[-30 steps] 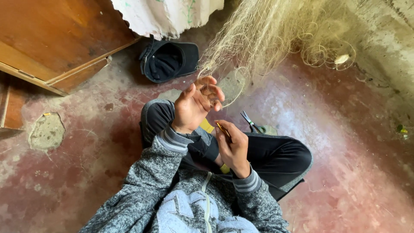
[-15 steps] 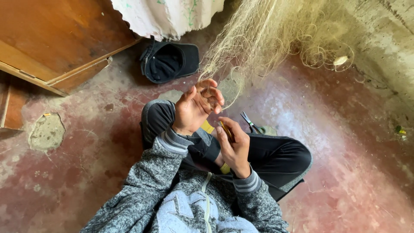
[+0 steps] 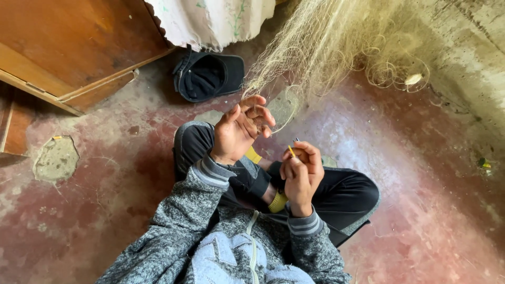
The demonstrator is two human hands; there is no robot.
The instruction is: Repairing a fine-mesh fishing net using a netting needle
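Biggest thing here is the worn red floor point(image 3: 421, 210), patchy and cracked, with a wooden cabinet point(image 3: 68, 47) well off to the far side of the left hand's fingers. A pale fishing net point(image 3: 326, 47) hangs in a big tangled heap just beyond the fingertips, and its lower strands run right down into them. A dark cap point(image 3: 208, 76) lies upside down on the floor, past the left fingers and near the net's edge. The person sits cross-legged in black trousers point(image 3: 342, 192) and a grey knit jacket. The left hand point(image 3: 239, 131) is raised, fingers curled narrow and pinching net strands. The right hand point(image 3: 301, 173) sits lower and just beside it, fingers closed on a small yellow netting needle point(image 3: 291, 151) that pokes up above the fingertips.
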